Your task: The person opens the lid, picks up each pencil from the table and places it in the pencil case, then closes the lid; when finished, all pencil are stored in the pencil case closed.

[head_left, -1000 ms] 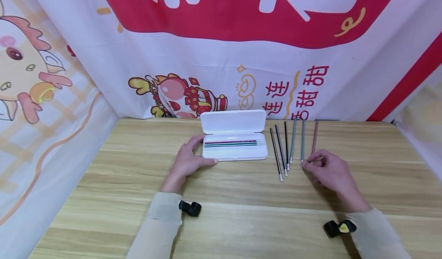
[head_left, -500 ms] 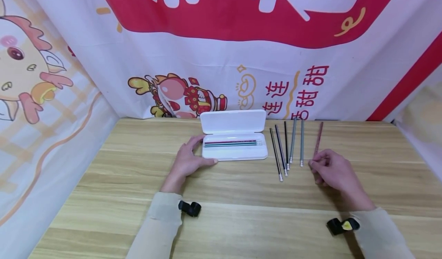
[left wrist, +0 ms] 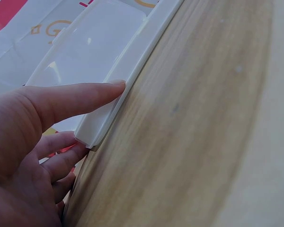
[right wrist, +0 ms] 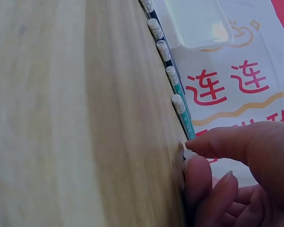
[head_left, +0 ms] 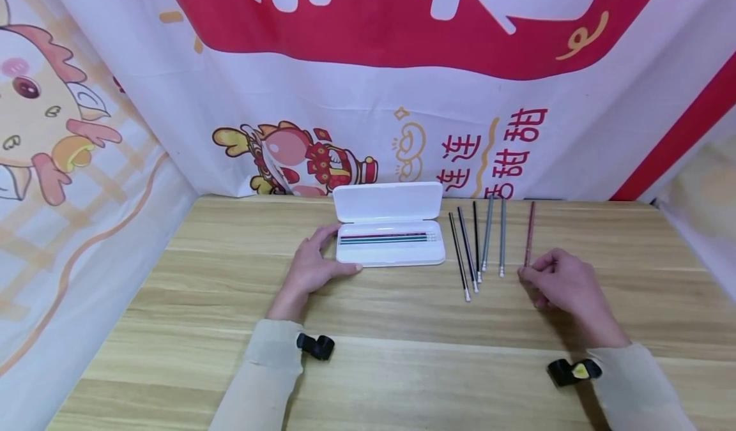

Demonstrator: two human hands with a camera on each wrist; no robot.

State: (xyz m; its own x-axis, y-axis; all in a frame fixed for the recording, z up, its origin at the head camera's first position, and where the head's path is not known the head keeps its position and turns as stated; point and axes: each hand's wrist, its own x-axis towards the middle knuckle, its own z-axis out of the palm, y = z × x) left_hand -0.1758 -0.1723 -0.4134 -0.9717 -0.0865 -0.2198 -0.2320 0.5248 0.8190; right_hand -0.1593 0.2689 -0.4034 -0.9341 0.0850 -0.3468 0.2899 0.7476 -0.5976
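Head view. Your left hand [head_left: 313, 268] rests on the wooden worktop [head_left: 402, 354] at the left end of the open white pencil case [head_left: 391, 242]: the thumb lies along the near edge and the fingers curl round the left end, so this grip holds the case. The case sits at the far middle of the worktop, its lid [head_left: 388, 201] folded back toward the banner [head_left: 368, 67], with a few pencils lying lengthwise inside. Your right hand [head_left: 566, 284] is to the right of the case, its thumb and forefinger pinching the near end of the dark red pencil [head_left: 529, 234], which lies on the worktop pointing away from you. Between that pencil and the case, a row of five other pencils [head_left: 480, 242] lies side by side on the worktop.

Left wrist view. Your thumb [left wrist: 75, 97] presses flat along the rim of the pencil case [left wrist: 109, 71], and the fingers [left wrist: 61, 158] wrap under its corner.

Right wrist view. Your fingertips [right wrist: 213, 142] meet over the eraser end of the dark red pencil [right wrist: 188, 154], most of which is hidden by the hand. The eraser ends of the other pencils [right wrist: 173, 73] line up just beyond, leading toward the pencil case [right wrist: 196, 21].
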